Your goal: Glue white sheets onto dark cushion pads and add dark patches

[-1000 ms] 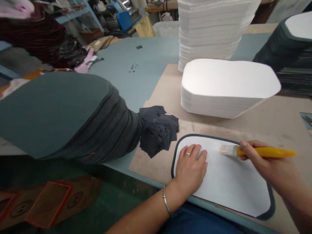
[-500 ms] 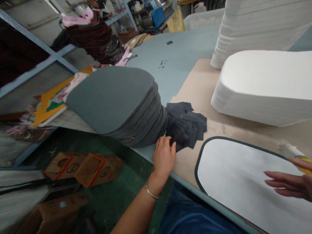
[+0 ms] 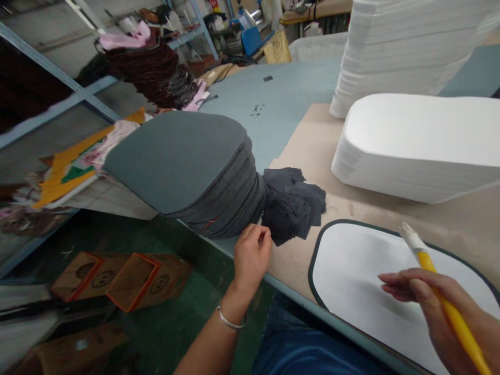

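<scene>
My right hand [image 3: 437, 297] grips a brush [image 3: 449, 307] with a yellow handle and a pale, crusted tip. Below it lies a white rounded panel [image 3: 351, 271], with a dark border [image 3: 313, 260] showing around its edge. My left hand [image 3: 252, 255], thumb and fingertips pinched together, is at the near edge of a heap of small dark fabric pieces [image 3: 292, 205]. Whether anything is between those fingertips I cannot make out. Just behind that hand stands a tall stack of dark grey rounded sheets [image 3: 183, 156].
White rounded sheets form a low stack [image 3: 425, 130] at the right and a taller stack [image 3: 402, 52] behind it. The tan board [image 3: 308, 135] lies on the blue-grey table [image 3: 289, 83]. Cardboard boxes [image 3: 133, 281] sit on the green floor at left.
My right hand has come further into view and left over the white panel, bringing the brush upright. My left fingers have closed into a pinch and drawn slightly back from the fabric heap.
</scene>
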The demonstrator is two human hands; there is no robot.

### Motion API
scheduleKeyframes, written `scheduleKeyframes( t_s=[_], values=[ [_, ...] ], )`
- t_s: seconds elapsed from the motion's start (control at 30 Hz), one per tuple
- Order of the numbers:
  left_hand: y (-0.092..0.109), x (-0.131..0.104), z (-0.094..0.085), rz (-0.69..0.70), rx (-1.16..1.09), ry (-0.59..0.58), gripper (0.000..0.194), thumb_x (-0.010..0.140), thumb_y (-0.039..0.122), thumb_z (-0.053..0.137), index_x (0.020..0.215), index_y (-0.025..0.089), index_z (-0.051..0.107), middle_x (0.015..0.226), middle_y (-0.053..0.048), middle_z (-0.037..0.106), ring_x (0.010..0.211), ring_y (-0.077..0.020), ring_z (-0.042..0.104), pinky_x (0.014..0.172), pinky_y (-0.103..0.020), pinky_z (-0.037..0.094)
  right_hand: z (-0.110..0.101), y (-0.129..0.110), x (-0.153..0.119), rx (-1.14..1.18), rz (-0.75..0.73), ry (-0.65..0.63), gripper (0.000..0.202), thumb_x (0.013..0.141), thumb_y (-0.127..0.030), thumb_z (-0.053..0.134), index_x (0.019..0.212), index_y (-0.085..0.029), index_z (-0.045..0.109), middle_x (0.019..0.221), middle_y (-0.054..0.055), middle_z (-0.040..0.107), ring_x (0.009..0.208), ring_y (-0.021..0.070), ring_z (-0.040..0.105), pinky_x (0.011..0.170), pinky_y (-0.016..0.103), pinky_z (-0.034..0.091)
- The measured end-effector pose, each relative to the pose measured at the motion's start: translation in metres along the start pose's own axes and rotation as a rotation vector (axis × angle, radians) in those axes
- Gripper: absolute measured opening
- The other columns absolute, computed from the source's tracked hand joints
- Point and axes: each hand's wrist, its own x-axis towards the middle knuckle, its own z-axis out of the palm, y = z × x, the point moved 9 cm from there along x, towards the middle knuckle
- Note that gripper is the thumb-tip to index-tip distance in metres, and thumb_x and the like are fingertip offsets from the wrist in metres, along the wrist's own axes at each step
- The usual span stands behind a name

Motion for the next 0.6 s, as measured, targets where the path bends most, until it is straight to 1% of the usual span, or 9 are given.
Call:
scheduleKeyframes(
  t_s=[0.07,0.17,0.27,0.33,0.37,0.43,0.47,0.53,0.6],
  values=[
    [0.022,-0.005,-0.006,0.034,-0.036,0.012,0.017,0.095,0.011,0.056,0.082,0.020,0.062,0.082,-0.002,0.064,0.079,-0.0174,0.063,0.072,-0.027,0.047,0.006,-0.028,0.003,-0.032,-0.093,0.009,0.028,0.105,-0.050,0.048,0.107,-0.029,0.067,0.097,-0.003,0.079,0.080,0.0165,0.077,0.071,0.026,0.059],
    [0.070,-0.016,-0.003,0.131,-0.099,-0.029,0.018,0.095,0.010,0.054,0.081,0.020,0.059,0.082,-0.003,0.063,0.080,-0.0181,0.061,0.071,-0.029,0.046,0.017,-0.057,0.006,0.031,-0.195,0.064,0.021,0.103,-0.047,0.056,0.110,-0.028,0.057,0.113,0.002,0.076,0.101,0.0202,0.075,0.088,0.033,0.057],
    [0.119,-0.032,0.013,0.244,-0.184,-0.119,0.018,0.097,0.010,0.052,0.083,0.020,0.058,0.083,-0.004,0.063,0.083,-0.0195,0.061,0.072,-0.030,0.045,0.028,-0.066,0.008,0.150,-0.210,0.071,0.023,0.099,-0.039,0.063,0.115,-0.027,0.051,0.124,0.006,0.070,0.116,0.0210,0.069,0.098,0.035,0.054],
    [0.141,-0.043,0.028,0.274,-0.275,-0.204,0.016,0.097,0.012,0.050,0.086,0.019,0.059,0.085,-0.005,0.063,0.086,-0.0204,0.061,0.074,-0.032,0.045,0.026,-0.064,0.006,0.195,-0.176,0.101,0.019,0.100,-0.031,0.063,0.114,-0.027,0.050,0.115,0.004,0.068,0.110,0.0172,0.069,0.095,0.030,0.054],
    [0.146,-0.047,0.036,0.249,-0.340,-0.251,0.013,0.097,0.014,0.051,0.090,0.019,0.060,0.090,-0.006,0.064,0.088,-0.0208,0.061,0.075,-0.032,0.046,0.022,-0.061,0.003,0.211,-0.149,0.116,0.016,0.100,-0.027,0.061,0.113,-0.027,0.051,0.109,0.002,0.067,0.105,0.0150,0.069,0.092,0.027,0.054],
    [0.143,-0.052,0.057,0.079,-0.517,-0.374,0.011,0.099,0.024,0.053,0.104,0.019,0.061,0.100,-0.008,0.065,0.089,-0.0203,0.063,0.074,-0.032,0.048,0.013,-0.052,-0.004,0.241,-0.094,0.129,0.014,0.100,-0.022,0.059,0.109,-0.027,0.050,0.102,0.001,0.064,0.100,0.0125,0.068,0.086,0.022,0.055],
    [0.139,-0.056,0.071,-0.049,-0.621,-0.462,0.018,0.100,0.031,0.054,0.112,0.019,0.060,0.103,-0.008,0.065,0.086,-0.0191,0.063,0.071,-0.030,0.048,0.008,-0.046,-0.008,0.252,-0.062,0.127,0.014,0.100,-0.023,0.060,0.108,-0.027,0.049,0.102,0.001,0.063,0.100,0.0122,0.068,0.085,0.021,0.055],
    [0.133,-0.067,0.101,-0.306,-0.818,-0.672,0.034,0.100,0.042,0.055,0.125,0.018,0.054,0.100,-0.006,0.065,0.071,-0.0145,0.059,0.060,-0.027,0.045,-0.001,-0.032,-0.016,0.264,0.006,0.122,0.014,0.100,-0.026,0.061,0.108,-0.027,0.049,0.102,0.001,0.063,0.097,0.0122,0.067,0.083,0.020,0.055],
    [0.136,-0.076,0.125,-0.457,-0.952,-0.827,0.039,0.096,0.040,0.059,0.127,0.018,0.051,0.090,-0.001,0.062,0.061,-0.0106,0.051,0.055,-0.023,0.039,-0.004,-0.013,-0.021,0.257,0.089,0.113,0.015,0.100,-0.030,0.061,0.109,-0.027,0.049,0.101,0.001,0.063,0.090,0.0126,0.066,0.078,0.022,0.055]
  ],
)
